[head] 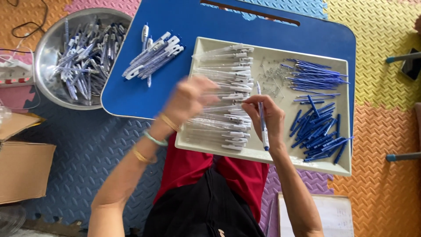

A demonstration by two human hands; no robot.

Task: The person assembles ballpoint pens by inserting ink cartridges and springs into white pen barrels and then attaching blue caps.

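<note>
My right hand (pixel 268 117) holds a blue pen refill with a white end (pixel 263 127) upright over a cream tray (pixel 272 151) on a blue lap table (pixel 184 22). My left hand (pixel 189 98), blurred by motion, hovers over a heap of clear pen barrels (pixel 228 87) in the tray's left part; I cannot tell if it grips one. Thin blue refills (pixel 313 74), small metal springs (pixel 272 79) and blue pen caps (pixel 320 131) lie in the tray's right part. Several assembled pens (pixel 153 57) lie on the blue table left of the tray.
A metal bowl (pixel 46 48) full of assembled pens stands on the foam floor mats at upper left. Cardboard boxes (pixel 22 171) sit at the left edge. A white board (pixel 333 215) lies at bottom right. Chair legs (pixel 403 57) show at the right.
</note>
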